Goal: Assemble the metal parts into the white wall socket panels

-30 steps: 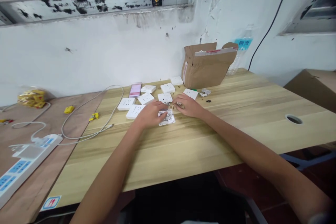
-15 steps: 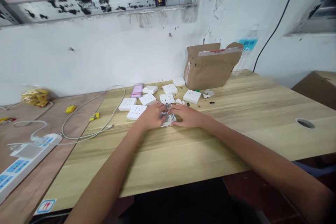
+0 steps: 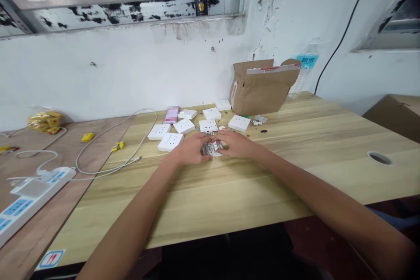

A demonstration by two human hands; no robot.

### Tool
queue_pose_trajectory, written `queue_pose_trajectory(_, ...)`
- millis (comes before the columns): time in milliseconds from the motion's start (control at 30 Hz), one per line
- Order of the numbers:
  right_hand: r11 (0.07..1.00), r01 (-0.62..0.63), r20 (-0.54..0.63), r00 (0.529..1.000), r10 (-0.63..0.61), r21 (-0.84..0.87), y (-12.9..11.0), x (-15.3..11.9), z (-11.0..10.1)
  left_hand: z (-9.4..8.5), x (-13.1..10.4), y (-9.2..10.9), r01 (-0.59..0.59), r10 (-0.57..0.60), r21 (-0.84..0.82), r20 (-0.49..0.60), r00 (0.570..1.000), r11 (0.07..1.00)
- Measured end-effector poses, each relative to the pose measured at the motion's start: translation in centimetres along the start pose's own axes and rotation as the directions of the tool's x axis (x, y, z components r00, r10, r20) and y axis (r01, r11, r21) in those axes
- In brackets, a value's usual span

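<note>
Between my two hands lies a white wall socket housing [image 3: 211, 148], its open inner side with small slots and metal parts facing up. My left hand [image 3: 193, 148] has its fingers curled around the housing's left side. On the right side, my right hand [image 3: 235, 144] grips it with thumb and fingers. Just beyond the hands are a socket faceplate [image 3: 208, 126] and a small white part, mostly covered by my right hand. Several finished-looking white sockets [image 3: 170, 141] are spread behind and to the left.
A brown cardboard bag [image 3: 262, 89] stands at the back, with a plastic bottle [image 3: 303, 74] behind it. Small dark and clear parts [image 3: 260, 119] lie before it. At left are a white cable [image 3: 113, 170], a power strip [image 3: 36, 197] and yellow packets [image 3: 88, 136]. A round hole [image 3: 379, 158] pierces the table at right.
Both hands have settled around the housing's sides; the fingers were over its top before, and more of its inside now shows. The view has tilted slightly upward.
</note>
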State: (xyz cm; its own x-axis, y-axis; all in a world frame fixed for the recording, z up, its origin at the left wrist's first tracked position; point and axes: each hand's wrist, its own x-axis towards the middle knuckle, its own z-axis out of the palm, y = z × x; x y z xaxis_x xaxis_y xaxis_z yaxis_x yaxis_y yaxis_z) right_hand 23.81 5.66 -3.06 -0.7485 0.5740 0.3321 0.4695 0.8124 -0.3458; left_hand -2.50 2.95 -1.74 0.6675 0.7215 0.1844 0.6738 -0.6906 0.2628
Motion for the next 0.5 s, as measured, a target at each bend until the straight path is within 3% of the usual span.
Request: queue_pose_trajectory(500, 0.997, -0.061, 0.041, 0.997, 0.063, -0.047, 1.5, -0.4, -0.4, 0.0, -0.1, -0.6, 0.041, -0.041, -0.038, -0.012, 0.999, 0.998)
